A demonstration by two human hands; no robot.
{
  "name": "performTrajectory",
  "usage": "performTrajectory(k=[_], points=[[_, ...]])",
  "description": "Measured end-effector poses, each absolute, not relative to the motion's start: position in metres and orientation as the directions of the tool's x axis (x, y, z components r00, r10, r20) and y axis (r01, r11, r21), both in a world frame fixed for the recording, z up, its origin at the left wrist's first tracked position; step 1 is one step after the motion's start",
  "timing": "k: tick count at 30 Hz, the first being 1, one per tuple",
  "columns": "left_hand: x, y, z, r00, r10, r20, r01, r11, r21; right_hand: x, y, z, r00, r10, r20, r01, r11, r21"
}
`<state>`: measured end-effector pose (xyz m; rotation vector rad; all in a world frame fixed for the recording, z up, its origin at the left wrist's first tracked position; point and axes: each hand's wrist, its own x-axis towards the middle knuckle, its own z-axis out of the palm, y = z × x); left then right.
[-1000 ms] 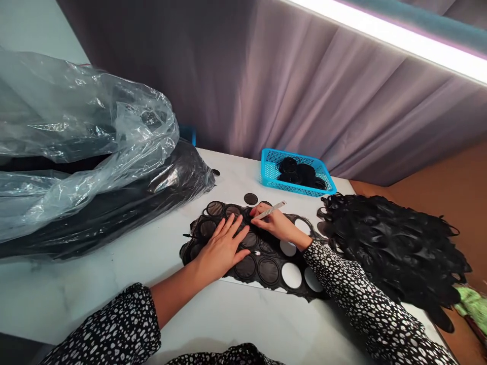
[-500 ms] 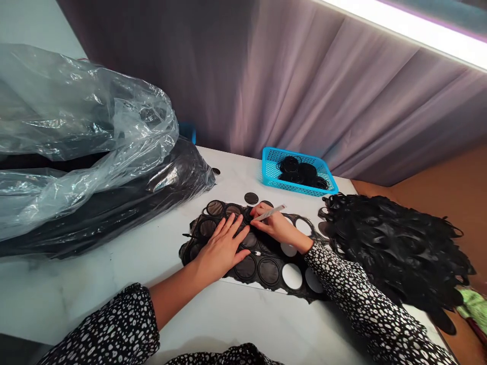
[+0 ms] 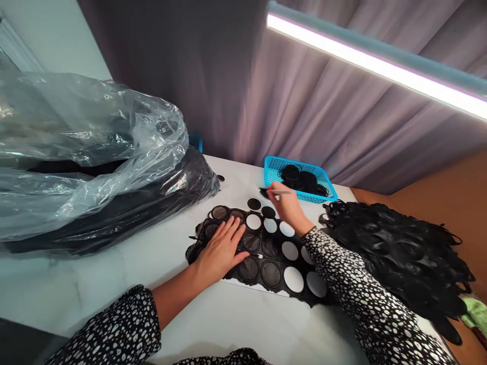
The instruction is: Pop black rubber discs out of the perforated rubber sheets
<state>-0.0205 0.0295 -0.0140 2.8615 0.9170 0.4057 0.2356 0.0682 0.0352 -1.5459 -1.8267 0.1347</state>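
A black sheet [image 3: 262,256] with rows of round rings lies on the table; some circles show white, others are dark. My left hand [image 3: 220,248] rests flat on its left part, fingers spread, covering some circles. My right hand [image 3: 283,200] is raised beyond the sheet's far edge, just in front of the blue basket. Its fingers are closed on a slim, light-coloured tool [image 3: 280,192], whose exact kind I cannot make out. A small black piece [image 3: 264,192] shows at the fingertips. Two black discs [image 3: 253,204] lie on the table beyond the sheet.
The blue basket [image 3: 270,176] holds several black ring-like pieces [image 3: 304,180]. A heap of black cut sheets [image 3: 395,258] lies at the right. Clear plastic over black material [image 3: 152,187] fills the left. A bright tube light [image 3: 373,63] hangs before the curtain [image 3: 213,101].
My right hand has lifted off the sheet and moved away toward the basket with a black piece. The circle it was working at now shows white. My left hand stays on the sheet.
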Motion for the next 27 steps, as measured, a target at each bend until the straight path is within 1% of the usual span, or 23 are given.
performTrajectory(k=[2, 4, 7, 10, 12, 17, 22, 27], points=[[-0.03, 0.031, -0.015, 0.732, 0.633, 0.253, 0.608, -0.774, 0.176, 0.212, 0.069, 0.029, -0.185, 0.901, 0.393, 0.766, 0.383, -0.517], [-0.038, 0.031, -0.017, 0.708, 0.655, 0.263, 0.628, -0.755, 0.19, 0.191, 0.067, 0.018, -0.322, 0.89, 0.322, 0.688, 0.454, -0.567], [-0.046, 0.031, -0.02, 0.719, 0.647, 0.254, 0.606, -0.763, 0.225, 0.179, 0.065, 0.004, -0.416, 0.877, 0.241, 0.572, 0.458, -0.68], [-0.047, 0.03, -0.021, 0.722, 0.652, 0.23, 0.612, -0.758, 0.226, 0.182, 0.066, 0.0, -0.436, 0.884, 0.172, 0.496, 0.395, -0.773], [-0.046, 0.029, -0.021, 0.721, 0.659, 0.215, 0.621, -0.752, 0.22, 0.186, 0.067, 0.0, -0.442, 0.887, 0.135, 0.476, 0.36, -0.803], [-0.045, 0.028, -0.019, 0.718, 0.657, 0.232, 0.617, -0.754, 0.226, 0.186, 0.069, 0.001, -0.455, 0.883, 0.114, 0.466, 0.345, -0.815], [-0.045, 0.028, -0.018, 0.726, 0.659, 0.199, 0.628, -0.752, 0.198, 0.185, 0.068, 0.001, -0.46, 0.881, 0.113, 0.475, 0.351, -0.807], [-0.044, 0.028, -0.018, 0.724, 0.657, 0.211, 0.625, -0.754, 0.205, 0.186, 0.068, 0.0, -0.456, 0.883, 0.113, 0.472, 0.348, -0.81]])
